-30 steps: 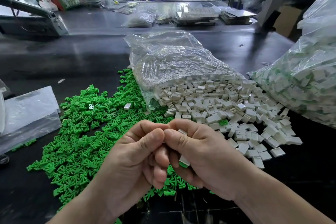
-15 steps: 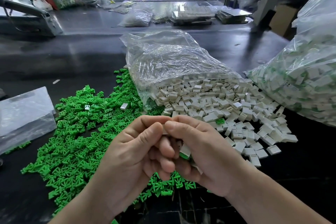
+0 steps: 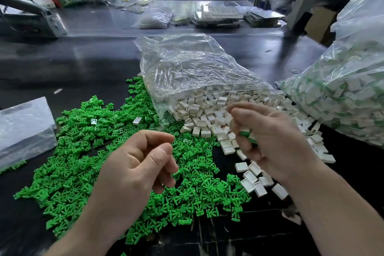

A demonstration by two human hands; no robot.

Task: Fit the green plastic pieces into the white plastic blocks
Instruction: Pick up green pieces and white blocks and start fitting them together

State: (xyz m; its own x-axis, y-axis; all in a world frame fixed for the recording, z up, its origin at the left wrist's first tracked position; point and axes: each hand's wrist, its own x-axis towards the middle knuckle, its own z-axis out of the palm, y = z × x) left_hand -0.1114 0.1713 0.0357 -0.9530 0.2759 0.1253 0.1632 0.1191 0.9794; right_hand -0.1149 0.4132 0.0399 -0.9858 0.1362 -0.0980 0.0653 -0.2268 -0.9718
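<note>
In the head view, an open clear bag (image 3: 187,68) is seen lying on a dark table (image 3: 87,62), and every place below is given from it. White blocks (image 3: 209,110) are spilled out in front of its mouth. Just left of the mouth and in front of it, green pieces (image 3: 79,151) are spread in a broad heap that touches the spilled blocks. 1 loose white block (image 3: 137,120) is seen on that heap, just left of the bag's mouth. To the bag's right, a second, fuller bag (image 3: 342,97) of white and green parts is set close beside the spill. Well to the bag's left, a folded sheet of clear plastic (image 3: 22,127) is laid flat.

The left hand (image 3: 135,166) is held in front of the bag, above the green heap. Its fingers are loosely curled, with a narrow gap between thumb and forefinger, and nothing is seen in it. The right hand (image 3: 272,143) is raised over the spilled blocks in front of the bag's mouth and is blurred. A green and white part (image 3: 247,134) is gripped in its curled fingers. Whether more than 1 part is held cannot be told.
</note>
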